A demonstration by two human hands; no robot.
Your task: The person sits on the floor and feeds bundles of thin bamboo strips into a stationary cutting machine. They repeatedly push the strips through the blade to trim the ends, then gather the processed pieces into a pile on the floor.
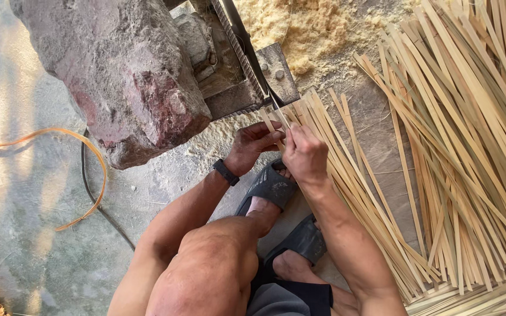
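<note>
Thin pale bamboo strip, upright, pinched between both hands

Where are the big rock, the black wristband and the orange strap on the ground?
big rock (127, 70), head view, on its grey-red upper face.
black wristband (226, 172), head view, on the band across the left wrist.
orange strap (92, 149), head view, on the right-hand bend of its loop.

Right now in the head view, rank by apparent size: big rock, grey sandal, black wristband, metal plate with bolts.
1. big rock
2. Unsure pair: metal plate and grey sandal look alike; the sandal is nearer the camera and partly covered by the foot.
3. black wristband, on the left hand wrist.
</note>
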